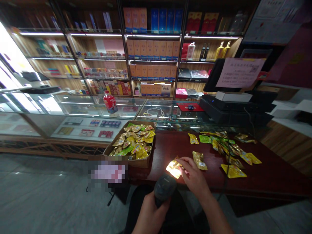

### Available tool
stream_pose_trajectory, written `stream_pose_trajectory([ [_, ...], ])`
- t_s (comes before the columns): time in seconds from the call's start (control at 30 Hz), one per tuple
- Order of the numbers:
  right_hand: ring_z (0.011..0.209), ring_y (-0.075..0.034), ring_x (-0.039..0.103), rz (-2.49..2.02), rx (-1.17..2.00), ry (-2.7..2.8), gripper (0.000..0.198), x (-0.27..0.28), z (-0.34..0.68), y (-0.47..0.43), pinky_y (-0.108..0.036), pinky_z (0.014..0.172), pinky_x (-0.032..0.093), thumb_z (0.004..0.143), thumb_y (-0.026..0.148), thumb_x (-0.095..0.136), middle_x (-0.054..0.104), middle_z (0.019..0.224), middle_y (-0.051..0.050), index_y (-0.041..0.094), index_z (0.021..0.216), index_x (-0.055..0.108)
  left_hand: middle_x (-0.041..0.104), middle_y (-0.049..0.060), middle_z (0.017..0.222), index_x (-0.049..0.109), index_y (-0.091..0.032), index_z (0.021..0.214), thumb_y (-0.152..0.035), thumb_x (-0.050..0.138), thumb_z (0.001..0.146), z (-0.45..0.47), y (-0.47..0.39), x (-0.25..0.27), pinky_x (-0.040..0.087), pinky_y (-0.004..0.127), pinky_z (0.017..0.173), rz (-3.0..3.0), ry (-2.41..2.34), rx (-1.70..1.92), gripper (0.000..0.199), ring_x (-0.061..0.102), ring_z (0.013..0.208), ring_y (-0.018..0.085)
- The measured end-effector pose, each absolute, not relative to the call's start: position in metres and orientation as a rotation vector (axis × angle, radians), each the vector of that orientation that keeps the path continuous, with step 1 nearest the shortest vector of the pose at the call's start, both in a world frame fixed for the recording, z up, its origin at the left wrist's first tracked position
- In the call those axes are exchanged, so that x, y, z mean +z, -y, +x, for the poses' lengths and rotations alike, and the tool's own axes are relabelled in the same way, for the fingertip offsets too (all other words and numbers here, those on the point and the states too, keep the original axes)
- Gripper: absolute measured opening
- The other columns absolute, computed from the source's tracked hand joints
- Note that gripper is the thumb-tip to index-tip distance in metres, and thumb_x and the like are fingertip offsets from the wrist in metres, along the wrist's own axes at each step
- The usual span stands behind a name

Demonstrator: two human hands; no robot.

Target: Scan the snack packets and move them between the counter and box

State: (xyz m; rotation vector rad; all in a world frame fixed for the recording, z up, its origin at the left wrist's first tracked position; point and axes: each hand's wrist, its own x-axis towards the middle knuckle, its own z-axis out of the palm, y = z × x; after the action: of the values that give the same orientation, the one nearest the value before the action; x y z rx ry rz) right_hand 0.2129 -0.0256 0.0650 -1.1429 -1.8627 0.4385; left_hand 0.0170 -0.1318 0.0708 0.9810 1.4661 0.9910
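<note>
My left hand (152, 209) is wrapped round a black handheld barcode scanner (165, 187), its head tilted toward the table. White light from it falls on a small snack packet (174, 167) at the table's front edge. My right hand (191, 174) pinches that packet by its right side. Just right of my fingers lies a gold packet (200, 161). More yellow, green and gold packets (230, 148) are scattered over the right of the table. To the left, a cardboard box (140, 162) holds many similar packets.
Behind the dark red table (165, 143) runs a glass display counter (131, 112) bearing a red bottle (110, 102). A monitor (214, 76) with a paper sheet stands at the right. The scanner's dark cord (228, 152) hangs across the packets. Stocked shelves (152, 35) line the back wall.
</note>
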Motion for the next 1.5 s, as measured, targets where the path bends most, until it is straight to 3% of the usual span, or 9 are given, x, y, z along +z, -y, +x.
stream_pose_trajectory([
  [0.2, 0.114, -0.022, 0.069, -1.157, 0.360, 1.906, 0.037, 0.055, 0.217, 0.018, -0.035, 0.098, 0.061, 0.100, 0.023, 0.049, 0.066, 0.123, -0.008, 0.030, 0.129, 0.071, 0.051, -0.005, 0.047, 0.067, -0.016, 0.075, -0.041, 0.075, 0.076, 0.019, 0.132, 0.072, 0.037, 0.022, 0.046, 1.074, -1.478, 0.975, 0.027, 0.046, 0.046, 0.012],
  [0.37, 0.111, -0.022, 0.070, -1.182, 0.326, 1.919, 0.039, 0.046, 0.227, 0.007, -0.031, 0.085, 0.065, 0.100, 0.020, 0.047, 0.064, 0.124, -0.010, 0.030, 0.130, 0.070, 0.050, -0.005, 0.045, 0.066, -0.015, 0.072, -0.045, 0.081, 0.072, 0.014, 0.134, 0.073, 0.039, 0.022, 0.048, 1.094, -1.404, 0.926, 0.033, 0.050, 0.049, 0.013],
  [0.63, 0.111, -0.023, 0.069, -1.190, 0.208, 1.908, 0.037, 0.044, 0.236, 0.000, -0.038, 0.095, 0.062, 0.100, 0.022, 0.049, 0.066, 0.120, -0.008, 0.032, 0.129, 0.069, 0.054, -0.002, 0.049, 0.068, -0.015, 0.070, -0.040, 0.079, 0.075, 0.014, 0.138, 0.085, 0.046, 0.024, 0.056, 1.191, -1.401, 0.924, 0.028, 0.057, 0.058, 0.018],
  [1.03, 0.105, -0.021, 0.070, -1.182, 0.395, 1.847, 0.036, 0.055, 0.234, 0.011, -0.029, 0.073, 0.066, 0.097, 0.024, 0.051, 0.065, 0.120, -0.008, 0.032, 0.125, 0.072, 0.052, -0.003, 0.050, 0.071, -0.014, 0.076, -0.041, 0.076, 0.078, 0.021, 0.136, 0.091, 0.044, 0.023, 0.054, 1.123, -1.437, 0.946, 0.028, 0.055, 0.056, 0.016],
  [1.27, 0.113, -0.022, 0.068, -1.186, 0.337, 1.937, 0.034, 0.063, 0.232, 0.016, -0.037, 0.101, 0.057, 0.100, 0.028, 0.051, 0.066, 0.121, -0.007, 0.032, 0.128, 0.071, 0.053, -0.003, 0.050, 0.072, -0.013, 0.080, -0.036, 0.073, 0.079, 0.022, 0.134, 0.094, 0.044, 0.022, 0.054, 1.124, -1.468, 0.967, 0.023, 0.053, 0.055, 0.015],
  [1.5, 0.108, -0.026, 0.069, -1.298, 0.340, 1.739, 0.037, 0.046, 0.234, 0.001, -0.044, 0.099, 0.058, 0.094, 0.043, 0.057, 0.068, 0.121, -0.009, 0.029, 0.122, 0.075, 0.052, -0.005, 0.051, 0.071, -0.013, 0.080, -0.027, 0.071, 0.079, 0.018, 0.142, 0.089, 0.040, 0.021, 0.053, 1.105, -1.454, 0.980, 0.014, 0.051, 0.053, 0.013],
])
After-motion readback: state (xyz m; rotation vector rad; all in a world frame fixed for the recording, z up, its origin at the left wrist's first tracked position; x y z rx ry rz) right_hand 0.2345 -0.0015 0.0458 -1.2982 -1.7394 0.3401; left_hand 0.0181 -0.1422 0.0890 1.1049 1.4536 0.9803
